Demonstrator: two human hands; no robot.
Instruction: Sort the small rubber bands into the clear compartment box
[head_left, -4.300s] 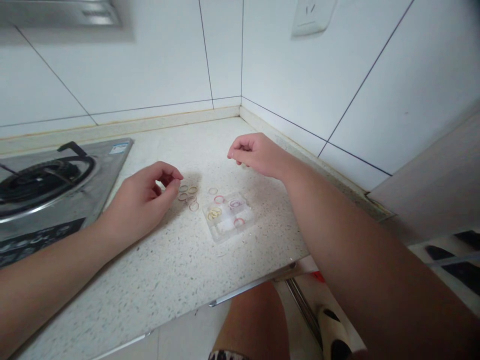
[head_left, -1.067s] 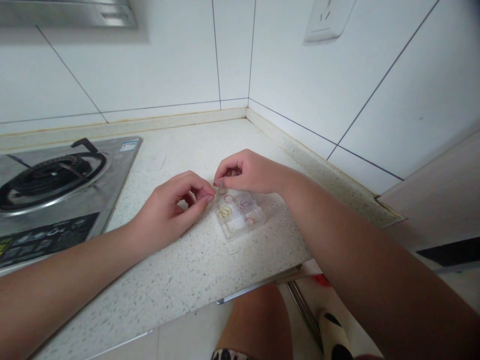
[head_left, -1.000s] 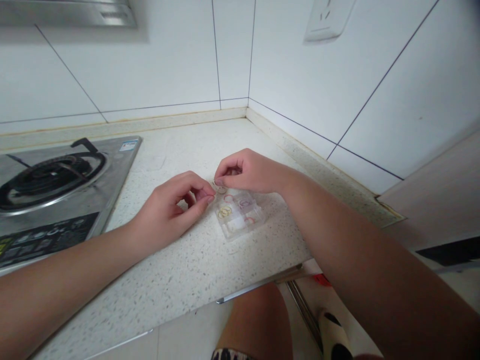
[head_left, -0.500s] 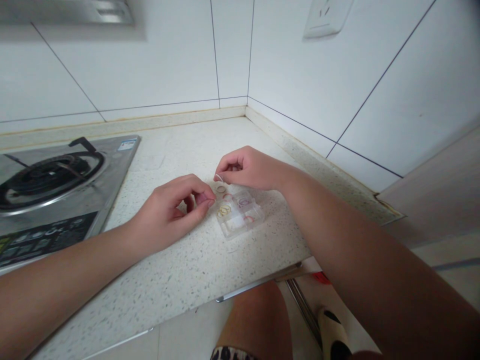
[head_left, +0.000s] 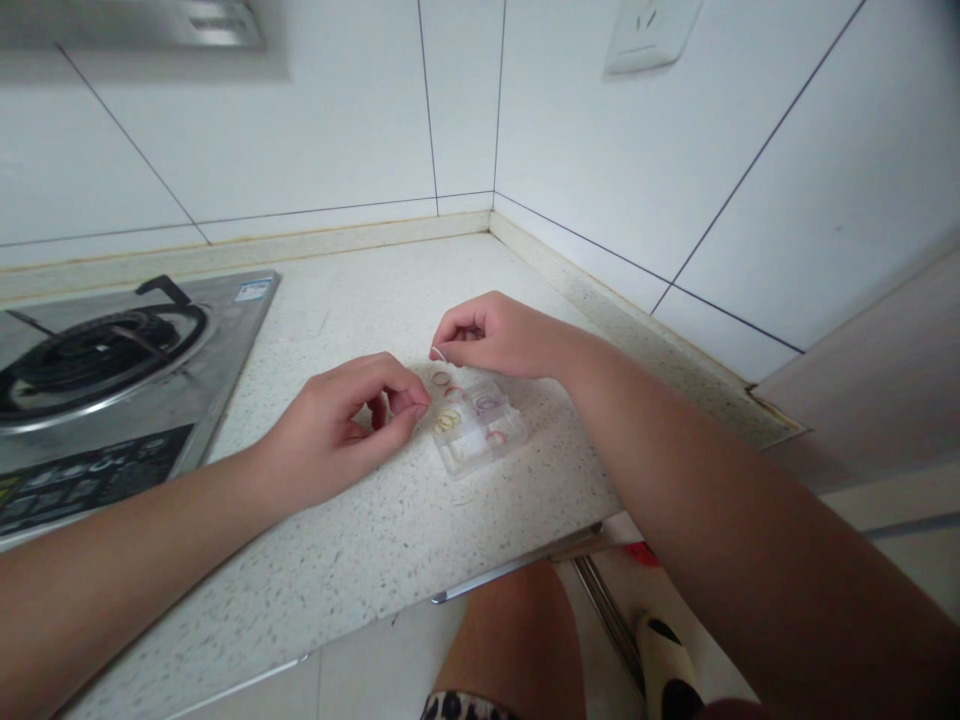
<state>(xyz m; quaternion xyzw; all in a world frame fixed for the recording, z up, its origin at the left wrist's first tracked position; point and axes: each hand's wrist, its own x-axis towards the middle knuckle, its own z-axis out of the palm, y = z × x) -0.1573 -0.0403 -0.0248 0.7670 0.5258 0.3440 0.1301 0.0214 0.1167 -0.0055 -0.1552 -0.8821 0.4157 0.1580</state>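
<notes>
A clear plastic compartment box (head_left: 471,462) lies on the counter between my hands. Small elastic bands in different colours are sorted into it: yellow bands (head_left: 448,421), a purple band (head_left: 487,403), a reddish band (head_left: 496,438) and a brown band (head_left: 442,379). Over the box's far edge, my right hand (head_left: 502,335) is closed in a pinch on a thin white band (head_left: 439,353). My left hand (head_left: 349,420) is by the left side of the box, thumb and forefinger pressed together; whatever may be between them is too small to make out.
A gas stove (head_left: 225,330) with a black burner occupies the left of the speckled counter (head_left: 375,540). Tiled walls meet in the corner behind, with a socket (head_left: 651,35) at upper right. The counter's front edge is close to my knee (head_left: 517,640).
Both hands stay almost where they were, still pinched. The left fingers have shifted very slightly; the box has not moved.
</notes>
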